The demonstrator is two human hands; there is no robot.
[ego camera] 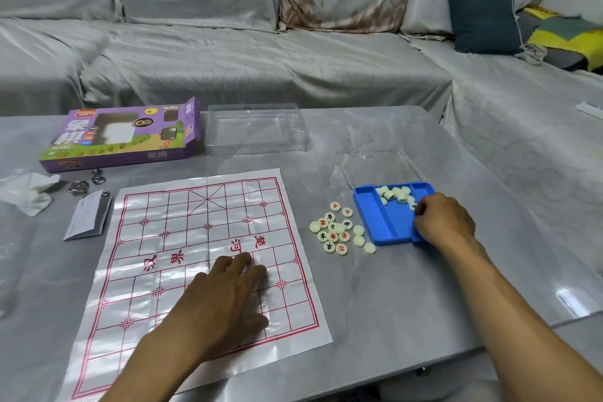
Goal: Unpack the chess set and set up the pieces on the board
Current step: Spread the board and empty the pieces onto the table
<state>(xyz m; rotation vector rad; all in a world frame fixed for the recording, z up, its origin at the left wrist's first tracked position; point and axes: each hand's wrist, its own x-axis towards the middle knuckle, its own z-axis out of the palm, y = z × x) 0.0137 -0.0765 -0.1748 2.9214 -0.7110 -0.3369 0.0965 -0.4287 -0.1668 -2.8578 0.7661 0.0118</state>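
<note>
Sofa [228, 26], grey-covered, spans the top of the frame, with a dark blue cushion [483, 18] at upper right. Table [408, 303], grey marbled and glossy, fills the lower frame. Board [182, 238], a creased plastic sheet printed with a red grid and red characters, lies flat at lower centre-left. Box [124, 137], purple with an open end flap, sits at upper left of the table; a clear plastic case [257, 129] stands just right of it, and a flat clear lid [378, 165] lies further right. Folded leaflet [86, 217] and crumpled white wrapper [27, 191] lie at the left edge. Tray [381, 222], blue with compartments, sits right of the board, a row of cream pieces [394, 194] in its far end. Loose pieces [336, 228], cream discs marked red or black, are clustered between board and tray. Left hand [222, 297] rests flat on the board, fingers straight and slightly spread. Right hand [445, 220] lies over the tray's right edge, fingers curled in among the tray's pieces; whether they pinch one I cannot tell.
</note>
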